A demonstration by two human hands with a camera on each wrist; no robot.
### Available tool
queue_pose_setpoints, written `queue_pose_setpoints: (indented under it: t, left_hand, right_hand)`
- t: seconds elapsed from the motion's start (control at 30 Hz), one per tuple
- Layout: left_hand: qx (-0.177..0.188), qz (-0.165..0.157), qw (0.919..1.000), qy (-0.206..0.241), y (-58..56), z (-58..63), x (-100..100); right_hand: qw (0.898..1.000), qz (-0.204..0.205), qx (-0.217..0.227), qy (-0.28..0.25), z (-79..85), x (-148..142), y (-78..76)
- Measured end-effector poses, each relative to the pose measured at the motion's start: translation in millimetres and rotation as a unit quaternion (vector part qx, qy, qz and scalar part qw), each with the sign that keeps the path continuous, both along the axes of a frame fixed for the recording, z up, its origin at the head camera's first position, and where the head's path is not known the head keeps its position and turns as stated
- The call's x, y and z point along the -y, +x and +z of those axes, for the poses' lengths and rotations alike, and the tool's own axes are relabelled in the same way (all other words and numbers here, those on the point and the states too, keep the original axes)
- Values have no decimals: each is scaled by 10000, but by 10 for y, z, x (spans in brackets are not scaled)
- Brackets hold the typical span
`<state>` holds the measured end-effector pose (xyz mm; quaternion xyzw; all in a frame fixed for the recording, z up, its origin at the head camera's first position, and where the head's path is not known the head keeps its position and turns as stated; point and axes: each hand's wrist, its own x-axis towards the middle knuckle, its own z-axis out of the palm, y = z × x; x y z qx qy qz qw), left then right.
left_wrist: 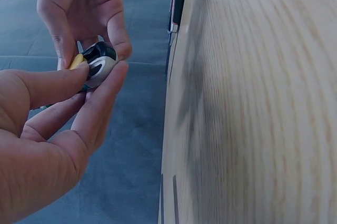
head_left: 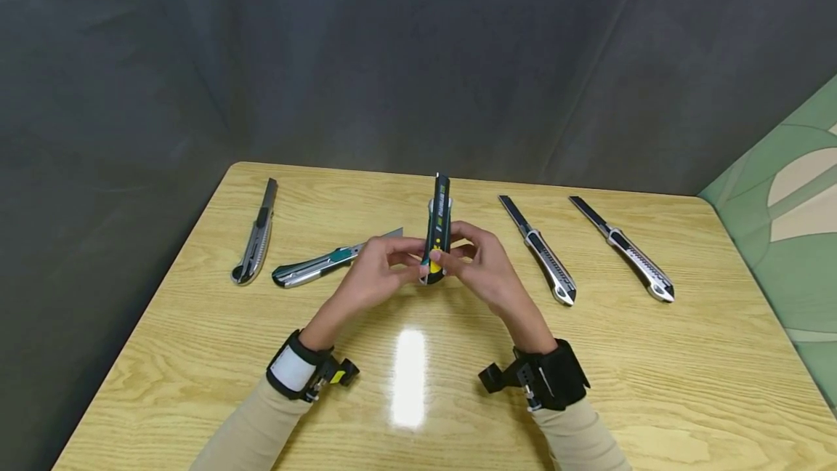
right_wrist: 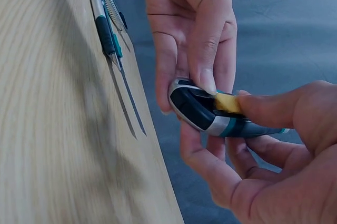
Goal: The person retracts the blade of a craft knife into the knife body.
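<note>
Work above the middle of the surface (head_left: pixel 693 391), where you hold the cutter raised just right of two knives in the left half of the frame and well apart from two in the right half. Your left hand (head_left: pixel 382 264) and right hand (head_left: pixel 487 267) both have fingers curled in, nearly closed, pinching the black-and-teal snap-off cutter (head_left: pixel 439 213) at its near end, center of the frame. Keep that two-sided pinch firm, since the smooth casing could twist. Mind the teal-and-silver cutter (head_left: pixel 318 266) lying behind your left hand: its blade is out, so lower nothing onto it. Your right thumb touches the yellow piece (right_wrist: pixel 227 103); press it with steady, even force, fingertips off the far end. You cannot tell here whether the held blade is exposed, so treat it as live.
</note>
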<state>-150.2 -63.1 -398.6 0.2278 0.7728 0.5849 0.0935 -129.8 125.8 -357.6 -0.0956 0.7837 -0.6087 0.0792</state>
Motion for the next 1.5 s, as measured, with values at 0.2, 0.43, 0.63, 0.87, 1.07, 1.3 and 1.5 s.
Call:
queue_pose_setpoints:
  t: [0.2, 0.43, 0.63, 0.87, 1.07, 1.3, 1.5]
  left_hand:
    - [-25, -43, 10000, 13, -4, 3, 17]
    - [67, -217, 9997, 67, -2, 13, 14]
    - [138, -222, 9997, -22, 95, 221, 0]
    - [138, -173, 9997, -58, -6, -15, 9]
    - [268, -391, 9988, -101, -6, -9, -1]
    - [579, -406, 9973, -217, 1, -23, -23]
    - [813, -504, 9952, -194, 13, -42, -38]
  right_hand:
    - [9997, 55, -97, 201, 110, 29, 57]
    - [9993, 96, -63, 355, 133, 30, 78]
    - [9989, 128, 2, 447, 140, 33, 80]
    - [9991, 116, 148, 374, 52, -1, 33]
    - [9984, 148, 542, 59, -193, -104, -88]
    - [9984, 1, 550, 90, -197, -158, -98]
    - [9975, -221, 632, 246, -209, -175, -116]
